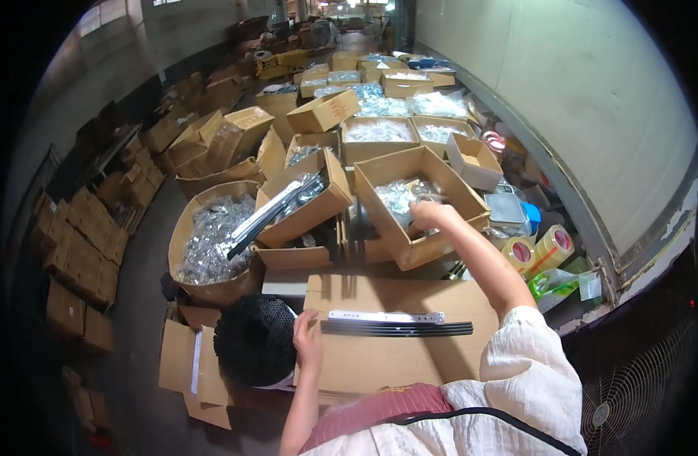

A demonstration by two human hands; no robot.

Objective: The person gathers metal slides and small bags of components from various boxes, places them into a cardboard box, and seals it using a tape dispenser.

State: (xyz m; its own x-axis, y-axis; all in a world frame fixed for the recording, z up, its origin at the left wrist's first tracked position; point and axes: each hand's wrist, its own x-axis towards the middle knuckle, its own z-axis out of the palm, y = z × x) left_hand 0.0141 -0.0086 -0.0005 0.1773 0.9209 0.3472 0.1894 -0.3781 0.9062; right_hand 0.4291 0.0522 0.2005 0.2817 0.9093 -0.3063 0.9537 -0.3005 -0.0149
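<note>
Head view: R hand (429, 216) inside open-topped carton (377, 163), at clear plastic bags (401, 199); fingers curled, can't tell if grasping anything. L hand (309, 340) by L ends of black rails (398, 329), fingers loosely bent; contact unclear, can't confirm grip. Rails side by side w/ silver perforated strip (387, 316) on flat cardboard (410, 372). Black bristly round obj. (252, 340) just L of L hand, kind unclear. Step: prob. picking bag from carton. Next move calls for pinching one bag, lifting clear of carton wall.
</note>
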